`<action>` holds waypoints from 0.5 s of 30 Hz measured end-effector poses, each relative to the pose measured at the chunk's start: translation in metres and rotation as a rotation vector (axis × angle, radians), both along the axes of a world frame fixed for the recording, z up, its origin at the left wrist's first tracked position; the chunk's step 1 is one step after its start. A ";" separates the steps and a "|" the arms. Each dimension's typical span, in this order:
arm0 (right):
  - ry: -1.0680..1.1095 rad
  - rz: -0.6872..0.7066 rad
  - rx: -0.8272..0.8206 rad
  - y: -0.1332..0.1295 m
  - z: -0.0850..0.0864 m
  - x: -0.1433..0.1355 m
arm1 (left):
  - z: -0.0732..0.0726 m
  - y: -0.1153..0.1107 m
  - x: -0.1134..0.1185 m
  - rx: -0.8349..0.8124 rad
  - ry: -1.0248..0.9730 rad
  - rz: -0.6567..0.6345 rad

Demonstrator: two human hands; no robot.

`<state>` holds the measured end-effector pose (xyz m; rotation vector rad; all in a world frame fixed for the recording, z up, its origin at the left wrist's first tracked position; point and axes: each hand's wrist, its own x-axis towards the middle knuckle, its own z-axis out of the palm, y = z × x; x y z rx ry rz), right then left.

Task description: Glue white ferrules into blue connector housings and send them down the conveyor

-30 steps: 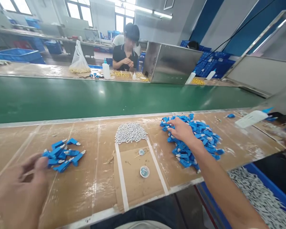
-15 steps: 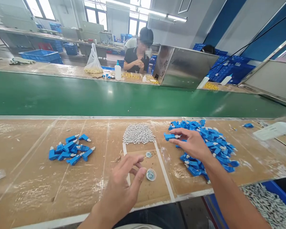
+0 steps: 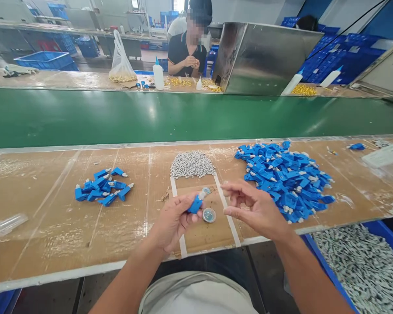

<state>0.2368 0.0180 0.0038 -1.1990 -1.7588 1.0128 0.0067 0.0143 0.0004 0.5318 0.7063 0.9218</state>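
Observation:
My left hand [image 3: 174,218] pinches a blue piece [image 3: 195,205] with a whitish tip, held above the cardboard beside a small round cup [image 3: 209,215] of clear bluish liquid. My right hand [image 3: 253,207] is just right of the cup, fingers apart and holding nothing. Beyond both hands lies a heap of small grey-white beads [image 3: 192,164]. A large pile of blue pieces [image 3: 284,179] is to the right of the beads, and a smaller group of blue pieces [image 3: 103,187] lies to the left. A second small round item [image 3: 206,190] sits behind the cup.
A green belt [image 3: 134,115] runs behind the table. Across it a person [image 3: 188,56] sits near white bottles [image 3: 158,75] and a plastic bag [image 3: 121,61]. A clear tube [image 3: 8,224] lies at left. At lower right stands a blue bin [image 3: 327,279] full of small pieces.
The blue piece has passed from my right hand to my left hand, which has closed on it. My right hand has come left, off the large pile, and opened. The view has tilted down.

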 end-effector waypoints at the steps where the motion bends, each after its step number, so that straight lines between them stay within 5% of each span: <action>1: -0.014 -0.034 -0.049 -0.003 -0.014 0.000 | -0.004 -0.002 -0.005 -0.027 -0.013 0.053; 6: 0.005 -0.095 -0.207 -0.011 -0.060 -0.012 | -0.023 -0.008 -0.017 -0.091 -0.023 0.065; 15: -0.162 -0.045 0.001 -0.012 -0.057 -0.019 | -0.027 -0.005 -0.022 -0.036 -0.052 0.064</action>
